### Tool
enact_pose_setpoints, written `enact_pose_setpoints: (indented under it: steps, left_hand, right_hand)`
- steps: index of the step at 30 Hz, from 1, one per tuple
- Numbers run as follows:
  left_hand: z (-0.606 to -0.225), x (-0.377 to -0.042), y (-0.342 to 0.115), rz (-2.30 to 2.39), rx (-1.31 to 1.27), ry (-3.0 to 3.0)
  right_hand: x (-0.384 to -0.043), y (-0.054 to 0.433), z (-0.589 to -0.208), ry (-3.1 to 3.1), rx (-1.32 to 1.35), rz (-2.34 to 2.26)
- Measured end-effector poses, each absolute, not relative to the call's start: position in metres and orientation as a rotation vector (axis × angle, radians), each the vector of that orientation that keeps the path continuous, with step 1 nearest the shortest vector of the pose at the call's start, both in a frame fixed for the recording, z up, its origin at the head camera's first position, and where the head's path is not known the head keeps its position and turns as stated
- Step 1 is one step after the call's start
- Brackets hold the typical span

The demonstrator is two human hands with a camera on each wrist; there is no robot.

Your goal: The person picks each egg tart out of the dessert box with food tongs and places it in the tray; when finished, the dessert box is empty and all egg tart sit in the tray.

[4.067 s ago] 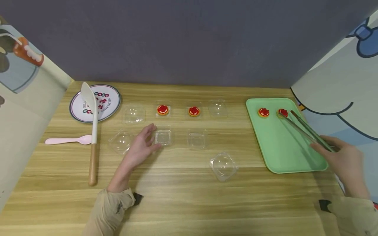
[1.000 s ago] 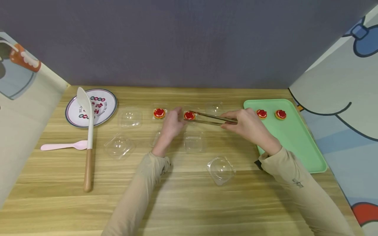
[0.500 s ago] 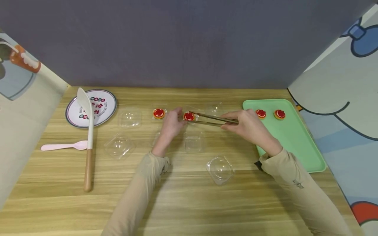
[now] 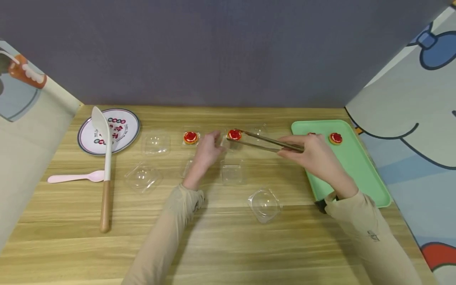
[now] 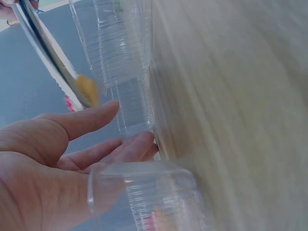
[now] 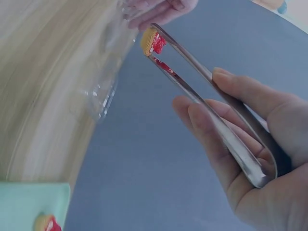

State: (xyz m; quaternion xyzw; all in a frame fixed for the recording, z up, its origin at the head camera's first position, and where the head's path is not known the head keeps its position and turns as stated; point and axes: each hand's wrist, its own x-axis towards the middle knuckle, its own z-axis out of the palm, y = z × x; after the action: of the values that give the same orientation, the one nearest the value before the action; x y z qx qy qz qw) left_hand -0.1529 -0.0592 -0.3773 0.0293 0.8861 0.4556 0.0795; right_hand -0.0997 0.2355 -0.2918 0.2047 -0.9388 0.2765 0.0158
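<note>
In the head view my right hand [image 4: 313, 154] holds metal tongs [image 4: 265, 139] between thumb and fingers. A small tart [image 6: 151, 42] with red topping sits between the tong tips, raised off the table in the left wrist view. Beneath it is a clear plastic container [image 4: 233, 145]. My left hand [image 4: 206, 154] lies at that container's left side, thumb and fingers apart; the thumb [image 5: 98, 118] is near its wall. Just left of this hand, another tart [image 4: 190, 137] sits in a second clear container.
A green tray [image 4: 356, 170] at right bears two tarts, one mostly hidden by my right hand. Several clear containers and lids [image 4: 264, 205] lie about the table. A plate [image 4: 124, 136], a white spatula [image 4: 107, 158] and a pink spoon [image 4: 76, 177] are at left. A grey wall stands behind.
My right hand brought the tongs and a tart from the tray to the middle container; in the last half second they shifted slightly right and back. My left hand moved right earlier, then stayed.
</note>
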Motion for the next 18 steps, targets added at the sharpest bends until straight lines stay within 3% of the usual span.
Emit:
enact_pose_setpoints:
  steps: [18]
  left_hand:
    - [-0.377, -0.153, -0.056, 1.318, 0.097, 2.685]
  right_hand:
    - [-0.031, 0.312, -0.283, -2.808, 0.361, 0.843]
